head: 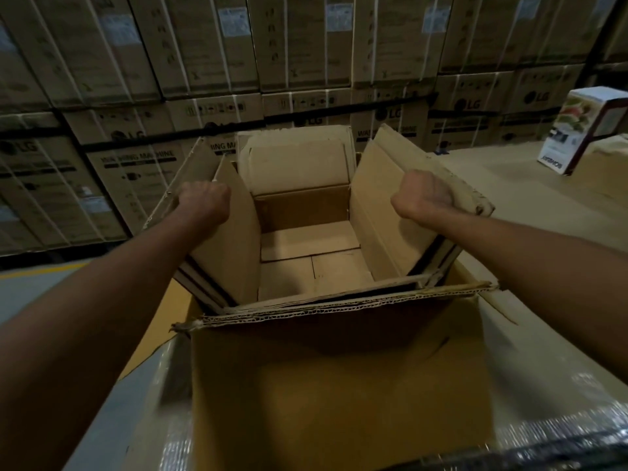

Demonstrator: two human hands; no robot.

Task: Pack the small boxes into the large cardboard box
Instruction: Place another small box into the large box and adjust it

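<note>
A large brown cardboard box (336, 368) stands open in front of me, and its inside holds only bare cardboard. My left hand (204, 202) grips the top edge of the left side flap, fingers curled over it. My right hand (424, 195) grips the right side flap the same way. Both flaps stand up and lean outward. The far flap is upright, and the near flap hangs down toward me. One small printed box (584, 127) stands upright at the far right on a cardboard surface.
A wall of stacked appliance cartons (204, 79) with strapping bands fills the background. The large box rests on a plastic-wrapped surface (550, 385). A grey floor with a yellow line (34, 271) shows at the left.
</note>
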